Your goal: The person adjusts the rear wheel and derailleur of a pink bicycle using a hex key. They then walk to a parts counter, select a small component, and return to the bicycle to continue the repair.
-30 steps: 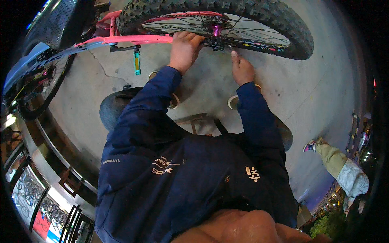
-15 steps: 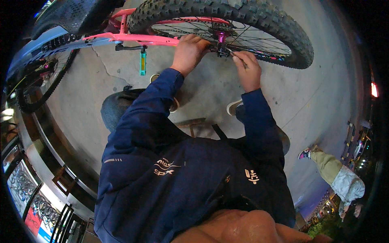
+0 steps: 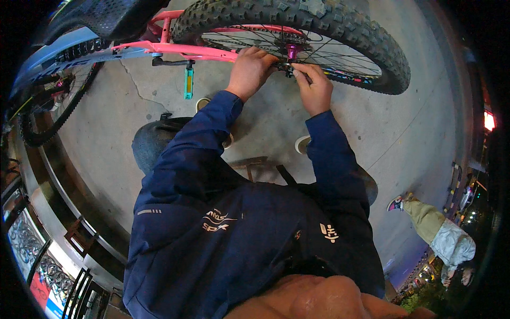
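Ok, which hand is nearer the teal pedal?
Left. The left hand is right of the pedal, apart from it; the right hand is farther off, by the purple hub.

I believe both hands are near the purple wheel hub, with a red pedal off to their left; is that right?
Not quite: in the head view the pedal is teal and yellow, not red; the left hand and right hand are indeed near the purple wheel hub.
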A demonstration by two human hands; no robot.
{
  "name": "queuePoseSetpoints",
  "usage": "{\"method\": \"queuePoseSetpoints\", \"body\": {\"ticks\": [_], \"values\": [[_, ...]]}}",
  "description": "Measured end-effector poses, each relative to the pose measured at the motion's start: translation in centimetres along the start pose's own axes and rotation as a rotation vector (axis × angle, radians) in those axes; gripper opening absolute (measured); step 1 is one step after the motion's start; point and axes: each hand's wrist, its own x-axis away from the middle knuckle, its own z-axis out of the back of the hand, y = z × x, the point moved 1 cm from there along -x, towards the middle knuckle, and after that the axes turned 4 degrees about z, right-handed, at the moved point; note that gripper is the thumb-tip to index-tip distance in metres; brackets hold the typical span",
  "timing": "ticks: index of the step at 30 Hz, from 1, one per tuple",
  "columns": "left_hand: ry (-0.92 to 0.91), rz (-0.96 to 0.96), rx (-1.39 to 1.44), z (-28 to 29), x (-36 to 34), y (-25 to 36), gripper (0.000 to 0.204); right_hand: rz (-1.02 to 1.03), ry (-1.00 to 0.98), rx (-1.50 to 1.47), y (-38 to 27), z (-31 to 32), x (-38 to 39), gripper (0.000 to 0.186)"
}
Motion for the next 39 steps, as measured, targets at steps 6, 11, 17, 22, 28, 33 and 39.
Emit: {"method": "queuePoseSetpoints", "body": {"ticks": [6,11,17,22,28,33,39], "values": [[0.025,-0.022,-0.007,0.0,-0.1,0.0,0.023,0.072,-0.031,0.071,0.4,0.4,-0.8,0.017],[-0.005,0.000,-0.010,-0.1,0.0,-0.1,0.023,0.090,-0.019,0.088,0.8,0.3,-1.1,0.017],[0.019,-0.013,-0.004,-0.2,0.0,-0.1,0.023,0.270,-0.127,0.155,1.0,1.3,-2.5,0.018],[0.008,0.011,-0.006,-0.5,0.0,-0.2,0.023,0.116,-0.222,0.052,0.9,1.7,-2.2,0.020],[0.044,-0.023,-0.013,-0.4,-0.1,-0.1,0.023,0.185,-0.173,0.090,0.8,1.1,-1.9,0.020],[0.053,-0.016,-0.020,-0.3,-0.1,0.3,0.024,0.129,-0.125,0.168,1.3,1.2,-0.3,0.021],[0.031,-0.007,-0.010,-0.4,0.1,0.1,0.026,-0.013,-0.308,0.596,2.7,1.0,2.0,0.029]]}}
